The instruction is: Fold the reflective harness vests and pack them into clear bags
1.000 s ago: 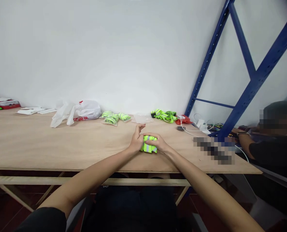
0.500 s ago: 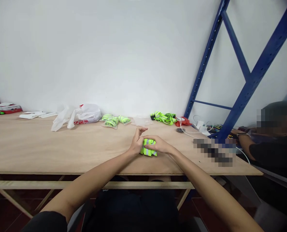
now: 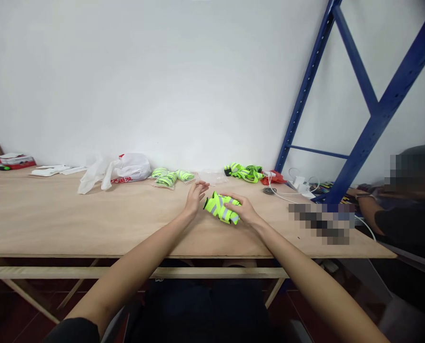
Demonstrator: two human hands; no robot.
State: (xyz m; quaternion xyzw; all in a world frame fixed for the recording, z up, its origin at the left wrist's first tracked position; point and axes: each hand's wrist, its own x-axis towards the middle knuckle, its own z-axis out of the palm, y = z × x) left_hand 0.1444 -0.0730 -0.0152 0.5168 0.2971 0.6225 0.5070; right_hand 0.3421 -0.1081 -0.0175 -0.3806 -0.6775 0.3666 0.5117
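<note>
A folded bundle of neon-yellow reflective strap with silver-grey stripes is tilted just above the wooden table. My right hand grips its right side, thumb across the front and fingers over the top. To the left of the bundle, my left hand is apart from it, fingers stretched out and holding nothing. Behind the hands lies a flat clear plastic bag. Several packed bundles in clear bags sit to its left, and a loose heap of the same strap to its right.
White plastic bags and white papers lie along the back left. A red bag, a white cable and a charger are at the back right. A blue metal frame rises on the right, with another person beyond.
My left hand has drawn off the bundle to the left and opened. My right hand has lifted and tilted the bundle slightly rightward.
</note>
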